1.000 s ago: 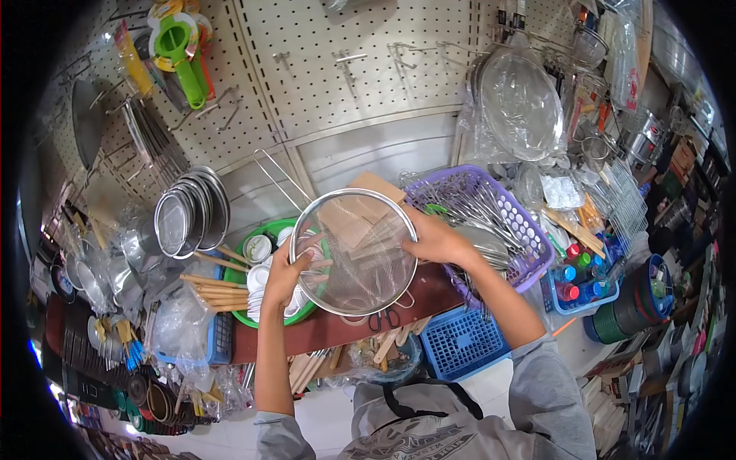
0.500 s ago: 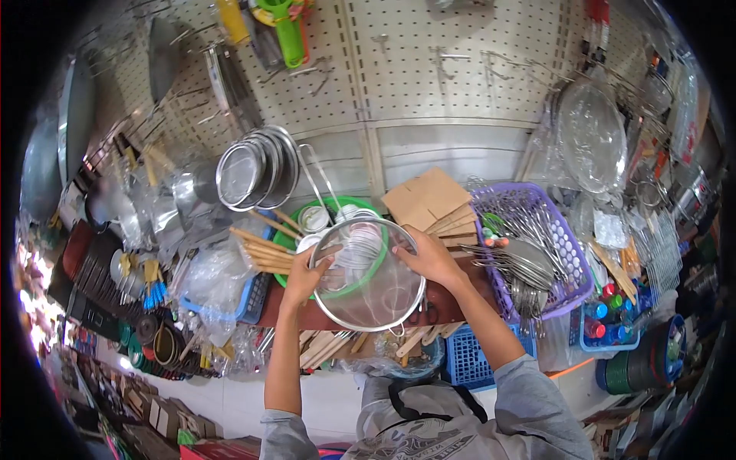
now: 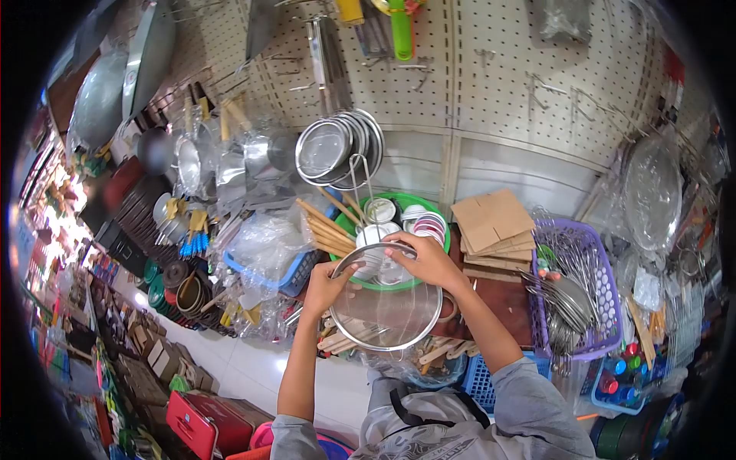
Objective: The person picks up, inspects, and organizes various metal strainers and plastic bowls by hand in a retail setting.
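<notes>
A large round mesh strainer (image 3: pixel 387 314) with a metal rim is held up in front of my body by both hands. My left hand (image 3: pixel 331 285) grips the rim at its upper left, with the thumb over the edge. At the upper right, my right hand (image 3: pixel 425 261) pinches the rim near the handle's base. The strainer's wire handle (image 3: pixel 362 180) points away from me. Behind the mesh stands a green basket (image 3: pixel 438 205) holding white bowls (image 3: pixel 376 234). Several smaller strainers (image 3: pixel 326 149) hang on the pegboard beyond.
Wooden handles (image 3: pixel 328 231) lie left of the green basket. Cardboard pieces (image 3: pixel 491 222) and a purple basket (image 3: pixel 613 307) of metal utensils are at right. A blue basket (image 3: pixel 295 280) with plastic-wrapped items is at left. A red box (image 3: pixel 201 422) lies low at left.
The view has turned left, so the shelf items appear further right. The strainer is tilted more, and my right hand has moved along the rim closer to my left hand.
</notes>
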The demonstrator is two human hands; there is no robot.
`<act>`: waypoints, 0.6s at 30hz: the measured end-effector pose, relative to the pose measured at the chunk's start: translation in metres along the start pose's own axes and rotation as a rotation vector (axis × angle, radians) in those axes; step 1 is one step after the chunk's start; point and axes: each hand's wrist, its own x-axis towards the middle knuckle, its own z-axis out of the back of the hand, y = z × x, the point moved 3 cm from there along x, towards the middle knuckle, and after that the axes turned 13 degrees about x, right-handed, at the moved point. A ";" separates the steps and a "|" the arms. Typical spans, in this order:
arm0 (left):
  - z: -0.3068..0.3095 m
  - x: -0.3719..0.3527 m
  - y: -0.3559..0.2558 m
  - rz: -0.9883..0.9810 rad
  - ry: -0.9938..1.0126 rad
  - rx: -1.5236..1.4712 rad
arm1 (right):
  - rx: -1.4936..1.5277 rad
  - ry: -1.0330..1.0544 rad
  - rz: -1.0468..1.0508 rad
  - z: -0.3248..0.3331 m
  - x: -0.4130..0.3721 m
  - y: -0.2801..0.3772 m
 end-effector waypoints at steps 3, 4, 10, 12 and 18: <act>0.009 -0.011 -0.003 0.043 -0.020 0.040 | 0.151 0.039 0.004 -0.020 0.019 0.015; 0.012 -0.013 0.000 0.050 -0.021 0.034 | 0.149 0.028 -0.003 -0.024 0.025 0.018; 0.031 -0.021 0.016 0.069 -0.016 -0.026 | 0.465 0.006 -0.001 -0.050 0.058 0.025; 0.040 -0.023 0.020 0.073 -0.014 -0.045 | 0.516 0.045 0.019 -0.055 0.065 0.030; 0.070 -0.030 -0.008 -0.092 0.006 0.166 | 0.613 0.094 -0.066 -0.073 0.082 0.048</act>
